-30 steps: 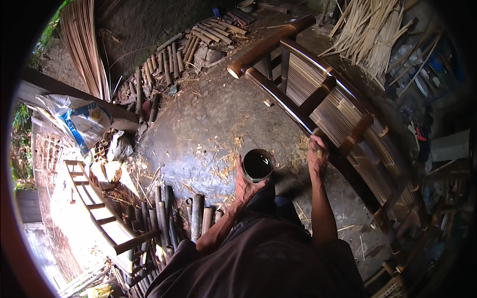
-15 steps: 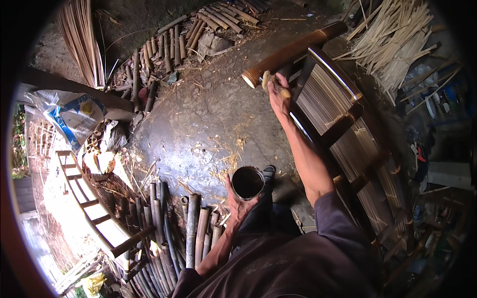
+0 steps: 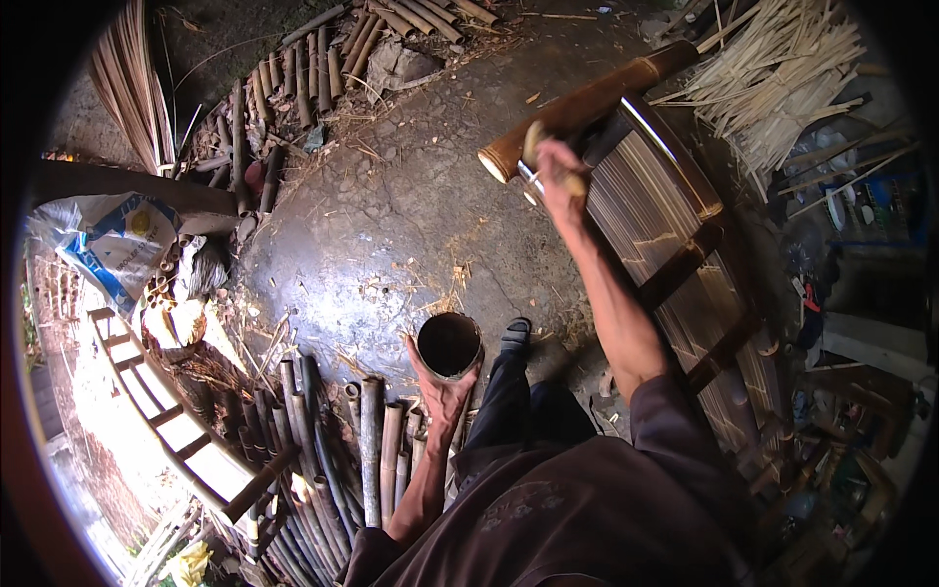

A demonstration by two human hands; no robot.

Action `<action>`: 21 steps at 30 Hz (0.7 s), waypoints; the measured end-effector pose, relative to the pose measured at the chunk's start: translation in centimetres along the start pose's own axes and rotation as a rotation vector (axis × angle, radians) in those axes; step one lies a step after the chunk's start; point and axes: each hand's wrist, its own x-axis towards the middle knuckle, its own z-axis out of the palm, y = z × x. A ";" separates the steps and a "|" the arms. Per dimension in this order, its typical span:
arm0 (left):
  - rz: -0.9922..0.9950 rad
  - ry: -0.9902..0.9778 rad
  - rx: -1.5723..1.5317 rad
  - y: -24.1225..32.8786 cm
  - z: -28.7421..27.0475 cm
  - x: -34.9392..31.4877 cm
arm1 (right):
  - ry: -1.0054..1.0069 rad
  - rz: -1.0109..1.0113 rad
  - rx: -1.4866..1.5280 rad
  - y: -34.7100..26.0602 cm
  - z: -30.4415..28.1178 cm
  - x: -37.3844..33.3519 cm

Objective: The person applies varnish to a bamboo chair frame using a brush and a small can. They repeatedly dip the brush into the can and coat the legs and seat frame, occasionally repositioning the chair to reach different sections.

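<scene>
My left hand (image 3: 444, 391) is wrapped round the side of a round, open-topped can (image 3: 478, 360) with a dark inside, held in front of my legs. To the right stands a dark-stained bamboo bench (image 3: 626, 181) with a slatted surface and a thick round pole (image 3: 587, 104) across its far end. Fingers closed, my right hand (image 3: 559, 186) grips a tan, sponge-like pad (image 3: 533, 143) beside that pole, above the far left corner of the bench. The pad is smeared by motion, so I cannot tell whether it touches the bamboo.
Dark bamboo poles (image 3: 372, 445) stand at the lower left, near a ladder-like bamboo frame (image 3: 176, 416). Cut bamboo lengths (image 3: 313, 78) lie at the far side. Pale split strips (image 3: 778, 88) are heaped beyond the bench. A white and blue sack (image 3: 122, 240) sits at left.
My right hand, with the pad, has shifted slightly right and nearer along the bench's corner. My left hand has carried the can a little left. The view has shifted slightly.
</scene>
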 end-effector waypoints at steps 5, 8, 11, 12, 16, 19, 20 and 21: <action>0.043 0.016 -0.054 0.7 0.1 1.8 | 0.088 -0.155 -0.061 -2.2 -1.0 2.6; 0.032 0.039 -0.065 1.4 0.4 2.4 | -0.170 -0.372 -0.074 -0.3 -0.2 -2.9; 0.053 0.036 -0.066 1.5 0.5 2.4 | 0.025 0.115 0.023 -1.0 1.0 -1.2; 0.047 0.012 -0.070 1.9 0.6 2.4 | 0.131 0.111 0.009 -1.5 1.8 -0.6; 0.111 -0.053 -0.042 2.7 1.0 2.4 | 0.001 0.106 -0.190 -1.5 0.5 0.5; 0.110 -0.096 -0.008 2.4 1.7 1.9 | 0.279 0.109 -0.153 -1.5 -3.5 2.9; 0.139 -0.113 -0.002 3.3 1.7 1.7 | 0.314 0.059 -0.109 -2.4 -5.4 3.6; 0.164 -0.124 0.005 4.0 1.5 1.5 | 0.224 0.055 -0.107 -4.1 -7.1 3.3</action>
